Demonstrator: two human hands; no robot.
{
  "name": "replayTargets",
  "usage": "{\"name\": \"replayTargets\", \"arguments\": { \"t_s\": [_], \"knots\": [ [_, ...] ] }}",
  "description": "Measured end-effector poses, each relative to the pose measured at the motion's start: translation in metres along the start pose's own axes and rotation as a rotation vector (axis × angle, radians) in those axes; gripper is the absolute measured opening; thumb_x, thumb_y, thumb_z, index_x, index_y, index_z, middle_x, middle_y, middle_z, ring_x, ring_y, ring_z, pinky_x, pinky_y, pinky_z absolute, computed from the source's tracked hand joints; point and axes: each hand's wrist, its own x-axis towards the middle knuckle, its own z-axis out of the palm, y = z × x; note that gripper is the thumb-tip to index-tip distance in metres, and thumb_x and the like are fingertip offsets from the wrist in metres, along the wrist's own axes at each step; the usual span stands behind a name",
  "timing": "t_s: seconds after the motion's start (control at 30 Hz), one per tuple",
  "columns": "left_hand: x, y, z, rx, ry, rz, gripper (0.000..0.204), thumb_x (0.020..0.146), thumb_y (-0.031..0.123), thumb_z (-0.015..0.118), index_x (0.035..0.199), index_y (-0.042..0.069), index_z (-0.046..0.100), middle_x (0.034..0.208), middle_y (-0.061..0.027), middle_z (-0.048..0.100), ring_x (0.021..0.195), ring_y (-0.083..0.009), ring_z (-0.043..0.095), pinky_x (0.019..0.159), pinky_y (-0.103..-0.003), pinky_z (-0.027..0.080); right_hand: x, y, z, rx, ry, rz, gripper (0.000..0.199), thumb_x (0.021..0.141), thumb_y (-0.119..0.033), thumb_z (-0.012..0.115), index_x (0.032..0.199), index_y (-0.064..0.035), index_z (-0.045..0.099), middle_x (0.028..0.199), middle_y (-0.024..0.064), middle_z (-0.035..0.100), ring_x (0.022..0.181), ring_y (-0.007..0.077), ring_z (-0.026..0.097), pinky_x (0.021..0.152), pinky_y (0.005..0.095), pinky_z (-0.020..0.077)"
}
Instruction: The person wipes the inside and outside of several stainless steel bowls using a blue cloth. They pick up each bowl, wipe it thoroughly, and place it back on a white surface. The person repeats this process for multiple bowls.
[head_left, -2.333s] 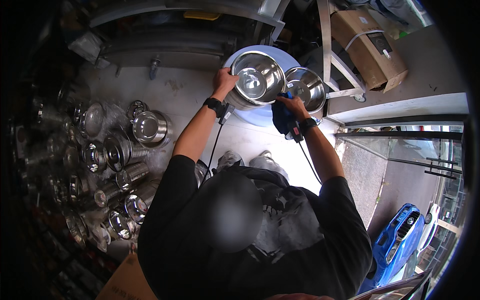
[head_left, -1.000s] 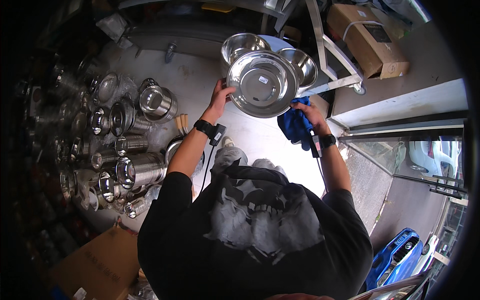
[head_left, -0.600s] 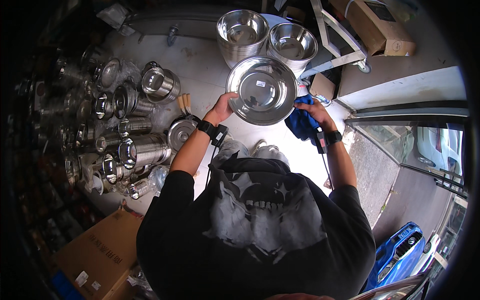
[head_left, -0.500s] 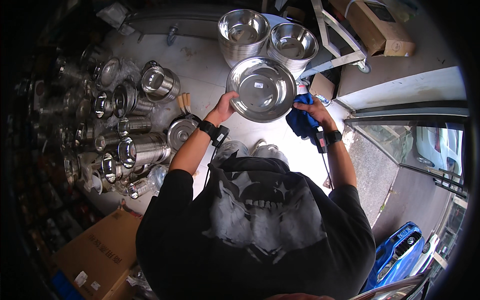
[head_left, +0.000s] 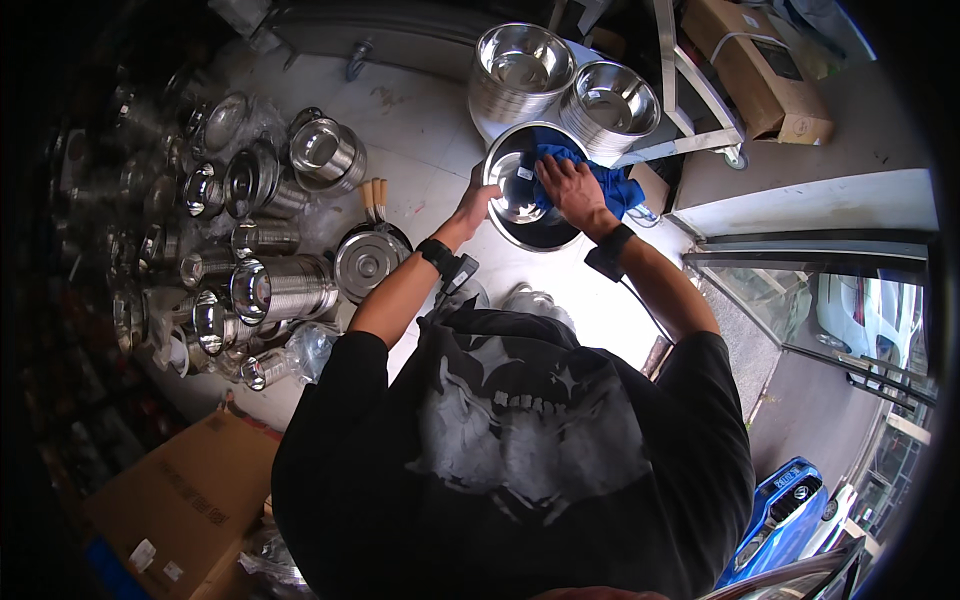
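Note:
A shiny steel basin [head_left: 517, 205] is held up in front of me, its hollow side toward me and a small white label on its bottom. My left hand [head_left: 477, 204] grips its left rim, thumb on the inner side. Against the inside of the basin my right hand [head_left: 577, 193] presses a blue cloth [head_left: 618, 192], the fingers lying over the bunched fabric. Part of the cloth hangs out past the right rim. Just beyond stand two stacks of steel basins, a left stack [head_left: 515, 95] and a right stack [head_left: 608, 122].
On the floor to the left lie several steel pots and stacked basins [head_left: 285, 290], along with pans with wooden handles [head_left: 372, 262]. A brown carton [head_left: 180, 490] sits at the lower left. Far right are a metal frame on casters [head_left: 690, 120], another carton [head_left: 760, 75] and a glass door [head_left: 780, 295].
My right hand has moved left from beside the basin into it, bringing the blue cloth onto its inner surface. The basin has shifted slightly right and tilted in my left hand.

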Motion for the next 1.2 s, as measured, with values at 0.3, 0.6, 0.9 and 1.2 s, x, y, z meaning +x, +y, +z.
{"name": "replayTargets", "arguments": {
  "t_s": [0.3,0.6,0.9,1.2],
  "knots": [
    [0.000,-0.010,-0.005,-0.064,0.066,0.280,0.068,0.076,0.013,0.054,0.142,0.002,0.043,0.132,-0.0128,0.052,0.119,-0.0229,0.049,0.102,-0.031,0.040,0.015,-0.026,0.012,0.299,-0.217,0.103,0.027,0.083,-0.017,0.061,0.108,-0.0072,0.065,0.108,0.0116,0.068,0.108,0.0294,0.060,0.086,0.0423,0.0485],
    [0.020,-0.025,-0.013,-0.010,0.017,0.261,0.078,0.078,0.017,0.059,0.151,0.010,0.032,0.132,-0.0172,0.056,0.119,-0.0251,0.056,0.100,-0.031,0.043,0.019,-0.034,0.016,0.881,-0.368,0.289,0.038,0.077,-0.024,0.065,0.112,-0.0098,0.069,0.098,0.0207,0.072,0.095,0.0381,0.069,0.086,0.0452,0.0539],
    [0.019,-0.014,-0.006,0.006,-0.052,0.189,0.073,0.090,0.031,0.067,0.152,0.012,0.032,0.132,-0.0159,0.058,0.118,-0.0227,0.058,0.101,-0.032,0.044,0.012,-0.007,0.020,1.691,-0.435,0.444,0.033,0.081,-0.019,0.069,0.109,-0.0014,0.071,0.098,0.0125,0.073,0.088,0.0214,0.069,0.083,0.0328,0.0540],
    [0.038,-0.034,-0.030,-0.003,-0.049,0.070,0.059,0.096,0.049,0.055,0.143,0.016,0.042,0.130,-0.0053,0.057,0.113,-0.0153,0.061,0.080,-0.032,0.056,0.005,0.058,-0.007,1.758,-0.099,0.769,0.036,0.083,-0.017,0.069,0.116,-0.0009,0.067,0.100,0.0107,0.072,0.085,0.0191,0.069,0.079,0.0323,0.0557]
  ]
}}
